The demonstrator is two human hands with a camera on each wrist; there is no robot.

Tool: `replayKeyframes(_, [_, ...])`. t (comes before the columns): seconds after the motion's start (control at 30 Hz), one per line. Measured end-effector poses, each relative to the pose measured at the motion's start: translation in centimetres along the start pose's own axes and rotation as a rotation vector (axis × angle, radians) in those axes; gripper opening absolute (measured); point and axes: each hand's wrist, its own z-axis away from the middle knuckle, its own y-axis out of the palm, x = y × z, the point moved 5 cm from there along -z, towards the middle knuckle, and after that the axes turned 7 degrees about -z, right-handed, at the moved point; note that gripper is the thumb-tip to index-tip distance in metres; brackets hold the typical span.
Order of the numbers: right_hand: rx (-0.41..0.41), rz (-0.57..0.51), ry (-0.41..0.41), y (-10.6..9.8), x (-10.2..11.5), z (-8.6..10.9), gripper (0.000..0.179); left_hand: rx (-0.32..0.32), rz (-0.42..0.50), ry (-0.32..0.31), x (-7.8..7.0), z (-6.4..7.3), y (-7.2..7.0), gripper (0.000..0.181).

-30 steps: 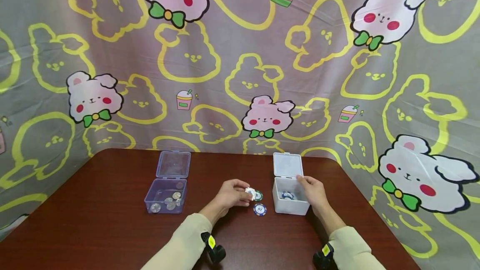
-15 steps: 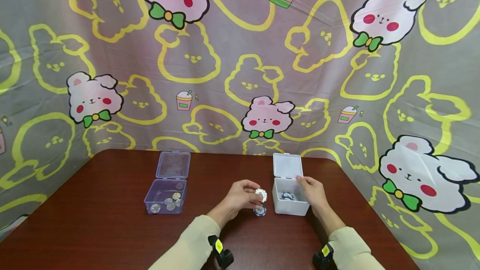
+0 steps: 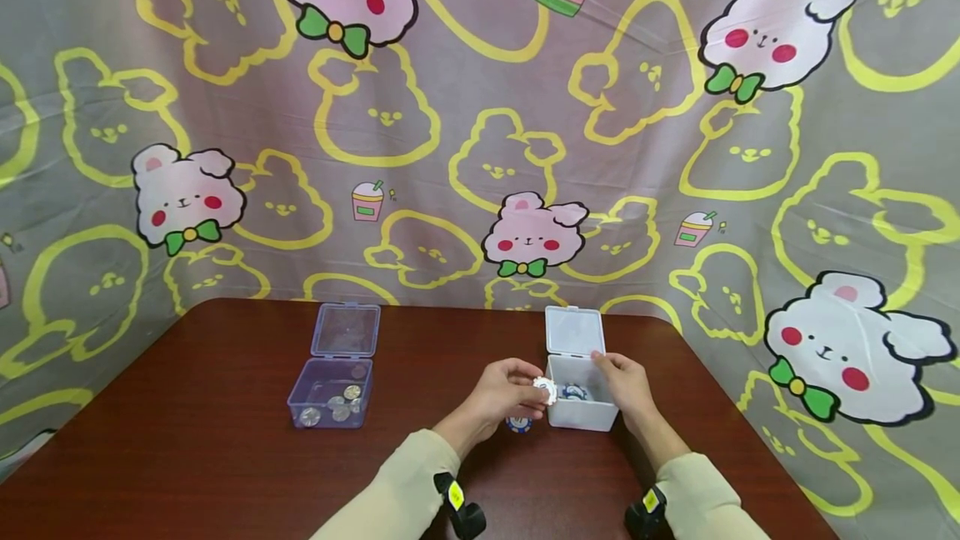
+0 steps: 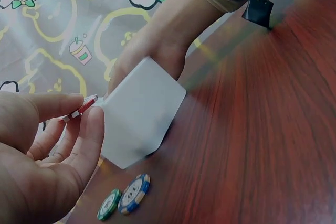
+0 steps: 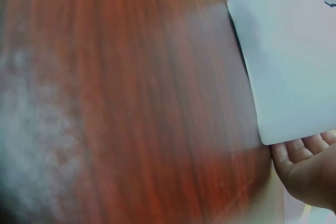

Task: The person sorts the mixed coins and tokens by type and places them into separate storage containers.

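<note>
Between thumb and fingers, my left hand [image 3: 504,394] pinches a poker chip [image 3: 548,391], held up at the left wall of the white lidded box [image 3: 581,417]. Seen edge-on in the left wrist view, that chip [image 4: 86,105] is white with red. My right hand [image 3: 628,386] holds the right side wall of the box, fingertips at its rim; the right wrist view shows its fingers [image 5: 299,150] along the outside. Inside the box lies a blue and white chip [image 3: 574,392]. On the table beside it are a blue chip [image 4: 134,194] and a green chip [image 4: 108,204], the green hidden in the head view.
A clear purplish box [image 3: 315,394] with its lid up stands to the left, holding several silver coins [image 3: 341,412]. The white box's lid [image 3: 575,330] is raised at the back. A patterned curtain [image 3: 435,190] hangs behind the brown table [image 3: 210,407].
My left hand has lifted the white chip off the tabletop and carried it right to the box, passing over the other chips. My right hand stays on the box.
</note>
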Motion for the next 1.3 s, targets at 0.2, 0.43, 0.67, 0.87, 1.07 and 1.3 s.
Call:
replayKeyframes(0.2, [-0.009,0.015,0.000,0.0,-0.2,-0.1,0.043,-0.006,0.007,0.001,-0.2,-0.3,0.8,0.026])
replayKeyframes(0.43, [-0.018,0.019,0.004,0.0,-0.2,-0.1,0.042,-0.021,-0.003,0.001,-0.3,-0.5,1.5,0.027])
replayKeyframes(0.67, [-0.018,0.017,0.008,-0.1,-0.4,-0.3,0.040,-0.037,0.060,-0.030,0.0,-0.8,1.9,0.023])
replayKeyframes(0.87, [-0.007,0.013,0.012,-0.1,-0.4,-0.3,0.042,-0.040,0.154,-0.052,0.1,-0.8,2.1,0.026])
replayKeyframes(1.07, [-0.012,0.012,0.006,-0.1,-0.3,-0.2,0.044,-0.029,0.220,-0.064,0.0,-0.9,2.4,0.028])
replayKeyframes(1.3, [-0.022,0.014,-0.006,-0.1,-0.3,-0.3,0.042,-0.008,0.264,-0.054,-0.1,-1.2,2.7,0.031])
